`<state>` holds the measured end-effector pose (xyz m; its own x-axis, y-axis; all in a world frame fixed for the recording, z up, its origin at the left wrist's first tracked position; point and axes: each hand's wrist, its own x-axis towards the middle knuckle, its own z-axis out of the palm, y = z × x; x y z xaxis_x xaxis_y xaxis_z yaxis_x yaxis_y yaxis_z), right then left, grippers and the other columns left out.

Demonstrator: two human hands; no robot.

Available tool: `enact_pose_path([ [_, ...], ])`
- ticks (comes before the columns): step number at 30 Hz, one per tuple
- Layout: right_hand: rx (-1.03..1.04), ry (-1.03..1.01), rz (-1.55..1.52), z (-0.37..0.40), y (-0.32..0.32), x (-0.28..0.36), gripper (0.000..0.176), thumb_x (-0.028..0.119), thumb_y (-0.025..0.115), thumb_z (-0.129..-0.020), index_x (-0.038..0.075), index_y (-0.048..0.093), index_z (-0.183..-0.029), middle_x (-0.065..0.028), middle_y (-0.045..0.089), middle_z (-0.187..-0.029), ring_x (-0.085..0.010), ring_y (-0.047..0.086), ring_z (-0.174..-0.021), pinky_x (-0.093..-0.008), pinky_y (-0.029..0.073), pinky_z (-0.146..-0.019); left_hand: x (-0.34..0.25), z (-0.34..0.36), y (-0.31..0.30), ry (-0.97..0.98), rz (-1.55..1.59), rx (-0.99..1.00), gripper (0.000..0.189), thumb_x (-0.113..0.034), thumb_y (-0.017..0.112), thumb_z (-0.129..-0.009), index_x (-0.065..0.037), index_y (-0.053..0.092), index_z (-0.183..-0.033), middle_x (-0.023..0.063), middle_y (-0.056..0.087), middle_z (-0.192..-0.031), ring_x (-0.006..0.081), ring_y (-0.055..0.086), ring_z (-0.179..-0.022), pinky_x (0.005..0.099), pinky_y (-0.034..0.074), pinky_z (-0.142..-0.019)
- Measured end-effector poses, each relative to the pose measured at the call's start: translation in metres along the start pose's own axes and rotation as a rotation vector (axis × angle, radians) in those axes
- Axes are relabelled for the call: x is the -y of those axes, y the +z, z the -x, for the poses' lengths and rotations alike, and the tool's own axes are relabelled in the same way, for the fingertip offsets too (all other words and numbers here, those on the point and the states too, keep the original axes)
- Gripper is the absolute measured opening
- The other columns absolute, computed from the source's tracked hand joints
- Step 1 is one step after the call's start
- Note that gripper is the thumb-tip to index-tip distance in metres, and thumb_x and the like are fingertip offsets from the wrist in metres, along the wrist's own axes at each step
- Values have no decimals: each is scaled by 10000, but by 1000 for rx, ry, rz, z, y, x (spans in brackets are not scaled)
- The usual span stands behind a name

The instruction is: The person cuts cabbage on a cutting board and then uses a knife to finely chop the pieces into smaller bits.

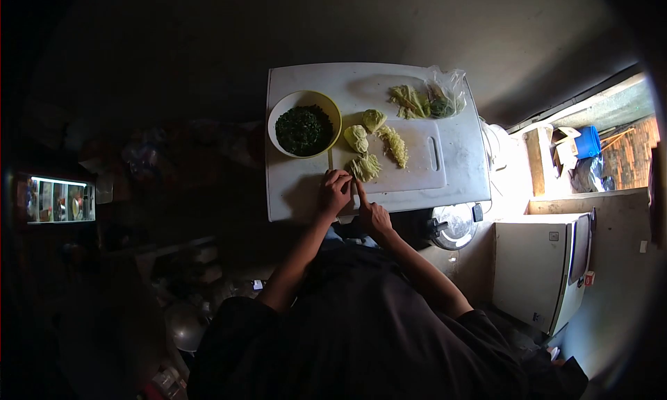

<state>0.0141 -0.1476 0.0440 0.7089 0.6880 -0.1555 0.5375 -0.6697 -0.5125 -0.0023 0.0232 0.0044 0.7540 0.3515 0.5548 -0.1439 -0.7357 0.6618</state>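
Note:
My left hand is at the near left edge of the white cutting board, its fingers bent and pressed together. What it pinches, if anything, is hidden. My right hand is beside it, index finger stretched forward and the other fingers curled; whatever lies in its grip is too dark to make out. Just beyond the fingertips is a pile of sliced cabbage. Two pale cabbage chunks, a left one and a right one, sit farther back. A strip of shredded cabbage lies to their right.
A bowl of chopped dark greens stands on the left of the white table. Loose leaves and a clear plastic bag lie at the back right. A lidded pot and a white fridge are to the right.

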Motion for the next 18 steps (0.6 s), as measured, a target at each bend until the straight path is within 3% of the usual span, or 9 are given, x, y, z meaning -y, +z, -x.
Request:
enact_pose_path([
  [6,97,87,-21,13,3,-5,848,84,491,-860,232,58,-1574,-289,628,-710,-482,633,-673,-594,485,-663,-6,-1,-2,-6,18,-41,82,-29,702,-777,-41,668,-850,85,639,-901,298,615,-878,399,518,-761],
  [8,54,72,8,16,0,-7,770,125,488,-915,267,106,-1569,-276,615,-673,-472,617,-628,-575,474,-588,-7,-2,-3,-37,38,-27,73,-31,701,-780,-39,664,-843,84,634,-890,298,615,-879,399,516,-758],
  [11,79,76,10,14,-18,-2,851,88,501,-867,272,63,-1573,-291,624,-701,-482,637,-672,-582,491,-645,-11,-5,-7,0,24,-10,57,-24,689,-786,-37,657,-832,90,626,-883,308,610,-879,402,511,-760],
  [18,102,133,-2,11,-23,4,836,86,507,-878,266,80,-1573,-287,621,-690,-480,636,-664,-581,489,-632,-1,2,-1,5,22,-27,73,-15,675,-772,-39,651,-836,101,619,-893,326,599,-876,410,501,-763],
])
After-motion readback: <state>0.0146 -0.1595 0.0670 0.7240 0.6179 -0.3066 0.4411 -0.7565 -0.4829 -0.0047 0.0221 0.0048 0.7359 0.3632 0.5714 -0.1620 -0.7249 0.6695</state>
